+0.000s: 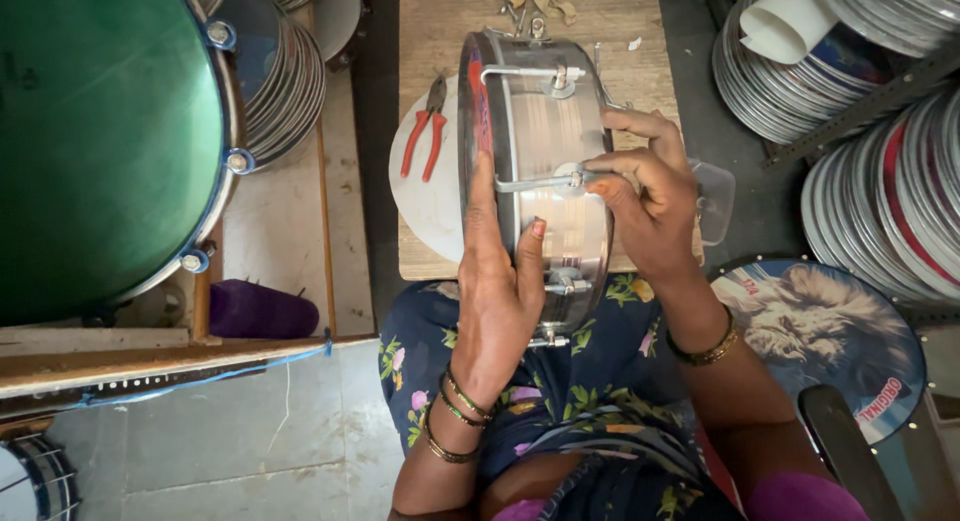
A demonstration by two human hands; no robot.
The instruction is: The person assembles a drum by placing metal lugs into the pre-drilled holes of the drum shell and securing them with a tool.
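**Tight room around the drum**

The metal drum (545, 171), on edge, fills the bench's (440, 21) near middle, with both hands on it. Red-handled pliers (425, 126) lie near the left edge. Bare wood stays open toward the far edge (save small hardware (530, 6) there). A green drum (100, 131) crowds the left, stacked discs (880, 181) the right.

The small drum (545, 171) has a shiny, smooth metal side. Its thin rods (530, 183) are bare grey metal. The pliers (424, 129) have red plastic grips. The board (620, 41) under them is pale, rough wood. The big drum (100, 131) has a glossy green skin. The dress (560, 401) is soft flowered cloth.
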